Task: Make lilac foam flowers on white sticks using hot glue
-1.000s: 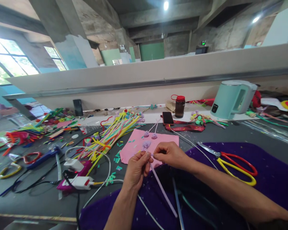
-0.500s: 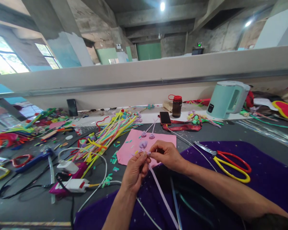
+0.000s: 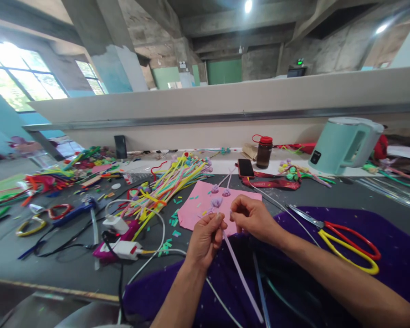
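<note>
The small lilac flower [image 3: 217, 201] may slip loose or bend on its thin stem [image 3: 241, 275], I think, because only 2 fingertips pinch under it. The left hand [image 3: 205, 237] is closed on the stem, just in front of the pink sheet [image 3: 198, 207]. The right hand [image 3: 253, 217], fingers curled narrow, pinches something small beside the flower; I cannot tell what.
</note>
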Available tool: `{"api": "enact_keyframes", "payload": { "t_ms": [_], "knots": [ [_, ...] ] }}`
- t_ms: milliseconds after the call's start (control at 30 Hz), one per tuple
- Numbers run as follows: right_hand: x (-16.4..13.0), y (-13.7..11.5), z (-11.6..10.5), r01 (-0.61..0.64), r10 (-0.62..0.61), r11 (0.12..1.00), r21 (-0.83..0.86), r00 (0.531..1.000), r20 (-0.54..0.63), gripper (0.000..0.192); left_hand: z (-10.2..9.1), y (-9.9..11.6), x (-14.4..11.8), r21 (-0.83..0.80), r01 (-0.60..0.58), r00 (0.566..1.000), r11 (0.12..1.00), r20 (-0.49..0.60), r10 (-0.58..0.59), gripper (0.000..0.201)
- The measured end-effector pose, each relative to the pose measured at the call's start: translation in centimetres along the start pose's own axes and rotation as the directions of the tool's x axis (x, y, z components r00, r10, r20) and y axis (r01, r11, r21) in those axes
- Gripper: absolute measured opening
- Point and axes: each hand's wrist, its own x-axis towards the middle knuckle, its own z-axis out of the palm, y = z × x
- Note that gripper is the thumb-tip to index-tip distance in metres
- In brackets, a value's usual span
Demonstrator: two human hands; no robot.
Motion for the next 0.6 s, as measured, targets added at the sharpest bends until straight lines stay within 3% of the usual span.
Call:
{"api": "enact_keyframes", "payload": {
  "t_ms": [267,467,600],
  "knots": [
    [0.15,0.79,0.29,0.002,0.001,0.992,-0.125,1.000,0.023,0.005,-0.05,0.08,-0.17,0.025,0.035,0.999,0.999,0.035,-0.036,0.029],
    [-0.18,0.41,0.25,0.154,-0.163,0.928,-0.340,0.987,0.001,0.010,-0.38,-0.18,0.03,0.101,-0.019,0.998,0.995,0.067,0.012,0.028],
    [-0.38,-0.02,0.18,0.210,-0.209,0.901,-0.379,0.977,0.044,0.013,-0.38,-0.23,0.00,0.149,-0.052,0.997,0.987,0.068,0.043,0.027]
  ]
}}
